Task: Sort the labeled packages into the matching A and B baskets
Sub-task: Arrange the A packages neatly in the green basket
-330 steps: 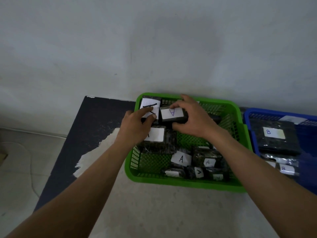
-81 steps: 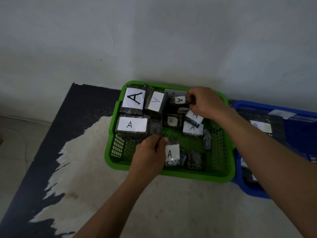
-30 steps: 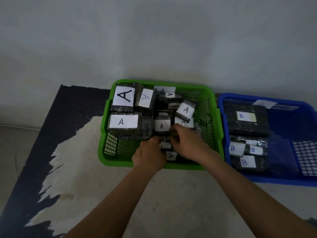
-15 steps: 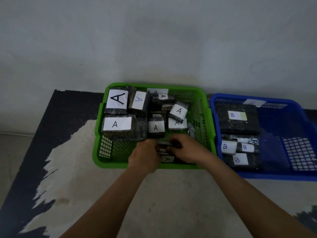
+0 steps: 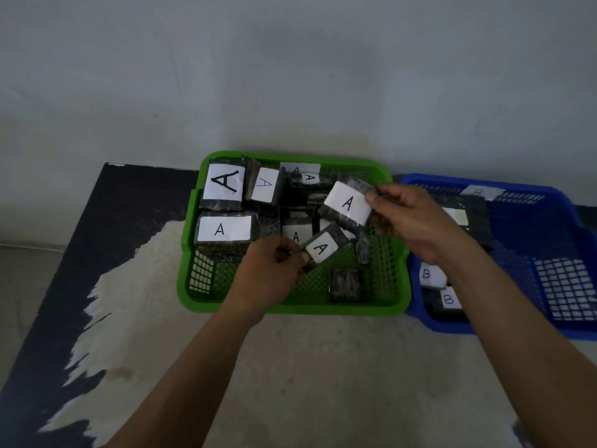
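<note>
The green basket (image 5: 292, 307) holds several dark packages with white A labels, most stacked along its far half. My left hand (image 5: 269, 278) grips a small A package (image 5: 319, 248) above the basket's middle. My right hand (image 5: 410, 221) holds a larger A package (image 5: 347, 203) lifted over the basket's right side. One dark package (image 5: 344, 284) without a visible label lies near the front of the green basket. To the right, the blue basket (image 5: 549, 202) contains dark packages with B labels (image 5: 428, 273), partly hidden by my right arm.
Both baskets stand side by side on a table (image 5: 307, 367) with a worn pale top and dark edges, pushed against a grey wall (image 5: 290, 76). The table's left edge (image 5: 58, 270) drops to a tiled floor.
Both hands were together low at the front of the green basket. Now each has come up holding an A package, the right hand moving up and right, the left staying central.
</note>
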